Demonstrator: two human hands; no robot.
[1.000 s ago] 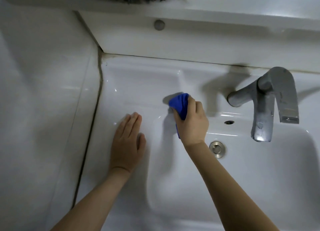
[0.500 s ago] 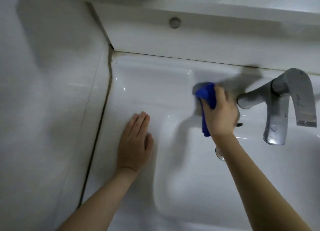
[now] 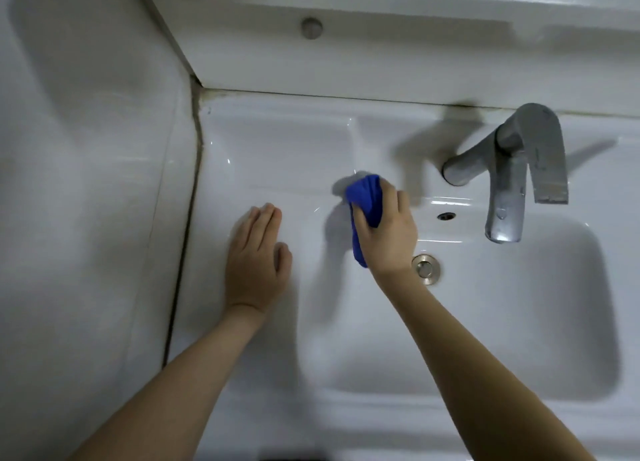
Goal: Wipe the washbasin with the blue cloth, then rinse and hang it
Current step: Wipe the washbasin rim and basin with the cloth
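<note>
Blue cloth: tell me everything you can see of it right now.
The bright blue cloth, soft and ribbed-looking, is bunched into a wad. The right hand grips it, curled round it; a tail hangs below the palm. It presses on the ledge of the white ceramic washbasin at the bowl's back-left corner, left of the grey metal tap. Wetness cannot be told.

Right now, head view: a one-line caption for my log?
Right hand presses a bunched blue cloth on the washbasin ledge left of the faucet; left hand rests flat on the ledge.
</note>
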